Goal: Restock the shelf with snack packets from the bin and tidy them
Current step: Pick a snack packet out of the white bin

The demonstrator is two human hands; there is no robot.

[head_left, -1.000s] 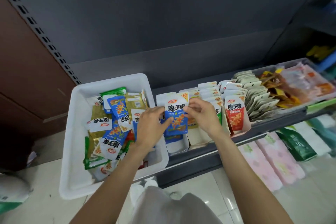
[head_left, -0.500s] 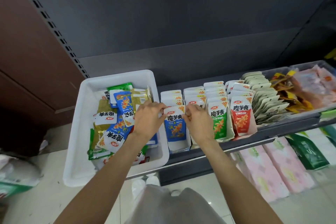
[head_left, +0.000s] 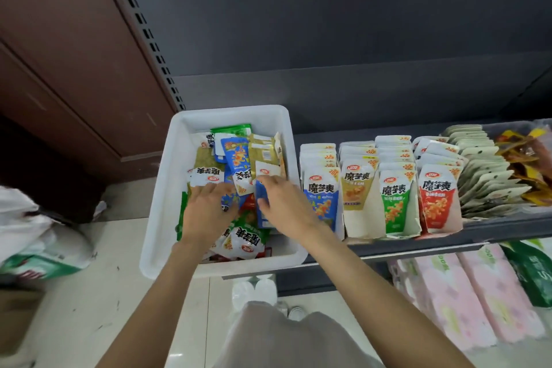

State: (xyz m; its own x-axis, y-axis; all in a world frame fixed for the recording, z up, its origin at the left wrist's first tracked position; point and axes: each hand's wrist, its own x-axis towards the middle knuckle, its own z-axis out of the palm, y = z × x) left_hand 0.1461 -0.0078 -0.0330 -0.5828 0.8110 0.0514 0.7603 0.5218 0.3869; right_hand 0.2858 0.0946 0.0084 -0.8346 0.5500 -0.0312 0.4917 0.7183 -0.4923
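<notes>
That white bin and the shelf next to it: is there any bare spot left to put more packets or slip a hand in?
The white bin shows bare floor along its left wall and far edge. The shelf is bare behind the four packet rows. The rows stand packed side by side, and the bin's middle is heaped under the left hand and right hand.

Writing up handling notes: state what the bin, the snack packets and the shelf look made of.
White bin: looks like moulded plastic, matte, with a rounded rolled rim.
Snack packets: apparently glossy printed plastic film; creases and sheen on the loose ones, some gold backs hinting at foil.
Shelf: likely dark painted metal with a thin straight front edge, though the finish leaves it open.
</notes>
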